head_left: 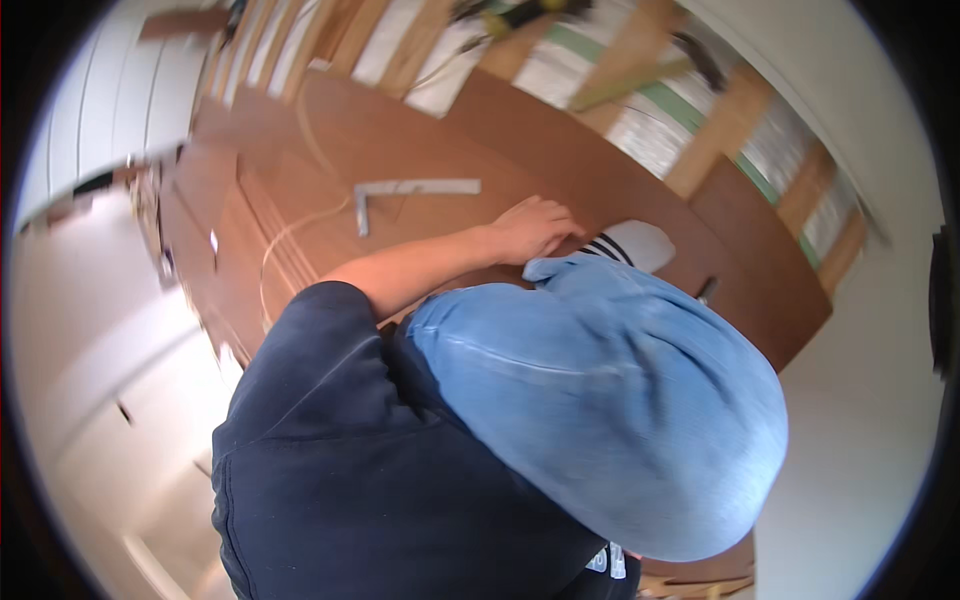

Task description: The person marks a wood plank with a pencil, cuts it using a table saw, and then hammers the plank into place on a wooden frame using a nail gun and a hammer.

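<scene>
My left hand (538,229) is low over a brown board (400,130), beside the cuff of my blue jeans and a white sock (641,245) with dark stripes. Its fingers are bent and close together; what they hold, if anything, is hidden. A metal carpenter's square (420,187) lies on the board to the left of this hand. On the far side of my bent leg (610,390), a small dark object (708,290) shows against the board, too small to name. My right hand does not show; my leg and body cover that side.
Beyond the boards run bare wooden joists (725,125) with silvery sheeting and green strips between them. A hammer (700,62) and a yellow and black tool (525,13) lie across the joists. A thin pale cord (268,262) crosses the boards at left. A white wall (860,440) stands at right.
</scene>
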### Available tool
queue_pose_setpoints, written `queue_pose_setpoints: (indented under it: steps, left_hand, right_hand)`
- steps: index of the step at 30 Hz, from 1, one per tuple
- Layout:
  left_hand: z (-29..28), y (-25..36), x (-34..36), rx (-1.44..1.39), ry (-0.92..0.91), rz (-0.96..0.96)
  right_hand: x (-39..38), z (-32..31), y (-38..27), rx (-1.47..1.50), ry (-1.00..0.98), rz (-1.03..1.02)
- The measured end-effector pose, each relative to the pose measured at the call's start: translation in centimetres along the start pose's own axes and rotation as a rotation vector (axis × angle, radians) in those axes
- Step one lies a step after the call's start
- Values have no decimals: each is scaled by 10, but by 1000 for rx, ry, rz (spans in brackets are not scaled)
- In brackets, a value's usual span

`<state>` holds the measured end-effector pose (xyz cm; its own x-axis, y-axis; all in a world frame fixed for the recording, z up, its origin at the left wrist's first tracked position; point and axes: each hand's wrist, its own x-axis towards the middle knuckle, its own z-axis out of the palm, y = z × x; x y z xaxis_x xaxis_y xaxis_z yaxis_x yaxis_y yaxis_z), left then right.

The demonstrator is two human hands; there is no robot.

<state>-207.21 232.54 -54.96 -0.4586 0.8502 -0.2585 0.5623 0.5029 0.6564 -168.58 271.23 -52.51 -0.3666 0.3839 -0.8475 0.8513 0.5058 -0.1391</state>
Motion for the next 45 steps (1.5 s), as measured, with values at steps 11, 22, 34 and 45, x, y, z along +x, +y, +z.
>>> queue_pose_setpoints:
  steps: [11, 22, 34, 45]
  left_hand:
    - [10, -57, -221, -81, 188, -889]
    - [-77, 55, -23, -160, -114, -400]
    - [-33, 167, 252, -306, -346, 407]
    - [31, 127, 436, -647, 111, 290]
  right_hand:
    - [-7, -52, -143, 36, 319, -117]
    - [-36, -66, -196, 338, 672, -439]
    - [-2, -124, -236, 153, 908, -440]
    - [65, -257, -52, 936, 967, -86]
